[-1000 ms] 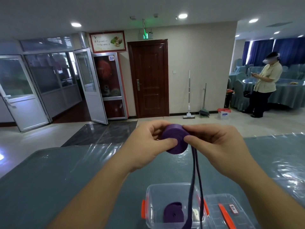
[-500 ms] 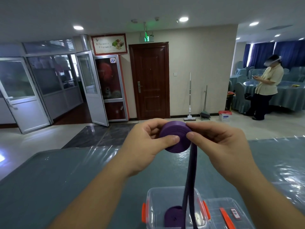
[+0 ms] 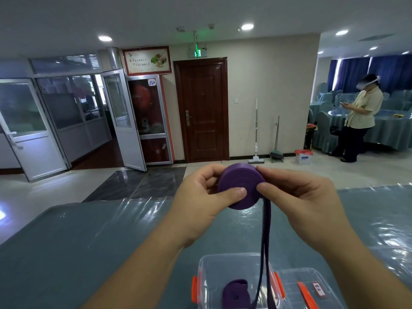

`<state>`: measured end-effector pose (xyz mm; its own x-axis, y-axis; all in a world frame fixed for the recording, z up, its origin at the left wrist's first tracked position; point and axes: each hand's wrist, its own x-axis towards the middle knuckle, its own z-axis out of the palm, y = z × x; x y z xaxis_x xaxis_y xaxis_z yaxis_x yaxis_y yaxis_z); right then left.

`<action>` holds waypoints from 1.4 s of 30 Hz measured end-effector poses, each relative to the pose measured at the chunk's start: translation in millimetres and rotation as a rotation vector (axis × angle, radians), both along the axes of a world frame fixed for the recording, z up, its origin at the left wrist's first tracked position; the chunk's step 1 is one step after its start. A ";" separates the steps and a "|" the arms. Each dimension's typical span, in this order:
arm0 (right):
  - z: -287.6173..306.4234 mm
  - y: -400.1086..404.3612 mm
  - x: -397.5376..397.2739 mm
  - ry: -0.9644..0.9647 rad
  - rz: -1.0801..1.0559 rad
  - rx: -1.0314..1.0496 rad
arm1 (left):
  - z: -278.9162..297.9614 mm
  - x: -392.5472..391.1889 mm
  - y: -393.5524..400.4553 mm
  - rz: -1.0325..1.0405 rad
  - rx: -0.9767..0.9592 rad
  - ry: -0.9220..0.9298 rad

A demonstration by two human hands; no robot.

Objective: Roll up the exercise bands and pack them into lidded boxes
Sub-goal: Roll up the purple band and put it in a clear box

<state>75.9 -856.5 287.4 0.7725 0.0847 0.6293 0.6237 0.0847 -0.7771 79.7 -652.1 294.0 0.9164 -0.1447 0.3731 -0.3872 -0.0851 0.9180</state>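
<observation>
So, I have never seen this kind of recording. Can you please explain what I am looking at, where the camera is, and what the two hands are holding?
There is no machine here. A person wears one wide-angle camera on the head, so you look forward and down along that person's own arms.

The left hand and the right hand hold a purple exercise band above the table, rolled into a flat coil. Each hand's grip is a pinch on the coil's edge, with the thumb on its near face. The part not yet rolled hangs down as a long tail.

Below, on the table with the shiny plastic cover, stands an open clear box with orange clips. Another rolled purple band already lies inside. The clear lid lies just right of the box.
</observation>
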 end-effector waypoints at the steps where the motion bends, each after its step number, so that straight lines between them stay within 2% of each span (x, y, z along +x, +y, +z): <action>1: 1.6 -1.0 -0.2 -0.004 -0.007 -0.040 | 0.5 0.0 0.7 -0.012 0.031 0.002; 4: 3.7 -2.3 -1.3 -0.014 -0.031 -0.103 | 6.5 1.8 6.3 -0.044 0.115 0.001; 8: 1.5 2.8 -0.2 -0.026 -0.033 0.034 | 3.0 2.1 -0.3 -0.070 -0.095 0.040; 10: 0.6 0.8 0.4 -0.011 -0.025 0.019 | -2.4 3.2 -3.2 -0.075 -0.127 0.060; 13: 0.2 -4.1 0.6 -0.007 -0.057 -0.159 | -1.2 4.9 2.9 -0.066 0.111 0.051; 15: -0.7 -3.1 0.0 -0.025 -0.064 -0.167 | 2.9 5.8 7.0 -0.070 0.188 0.040; 18: -1.8 0.0 0.9 -0.009 -0.025 0.022 | 3.8 3.1 2.6 -0.085 -0.006 0.030; 20: -2.4 -0.2 1.7 0.013 0.007 0.065 | -1.0 3.1 -2.1 -0.087 -0.134 0.059; 21: -2.4 -0.9 1.9 0.021 0.012 0.049 | -2.8 3.5 -2.4 -0.074 -0.130 0.057; 26: -3.4 -3.4 0.6 0.005 -0.056 -0.125 | 7.5 5.6 6.4 -0.060 0.189 0.044; 28: -3.0 -1.8 0.1 -0.008 -0.051 -0.068 | 10.6 4.3 7.1 -0.073 0.141 0.038; 30: -1.1 -1.6 -0.5 -0.017 -0.024 -0.015 | 8.3 3.9 3.6 -0.066 0.005 0.041; 32: 0.6 -3.0 -0.5 -0.022 -0.007 -0.028 | 3.8 3.7 1.3 -0.055 -0.080 0.050; 37: 1.4 -1.8 -1.1 -0.029 -0.052 -0.165 | 7.0 2.9 9.7 -0.050 0.242 0.040; 39: 0.2 1.3 -0.1 -0.035 -0.061 -0.128 | 7.3 3.3 12.3 -0.054 0.196 0.037; 42: 1.3 1.3 3.7 -0.029 -0.025 -0.050 | 2.8 1.9 6.9 -0.028 -0.021 0.050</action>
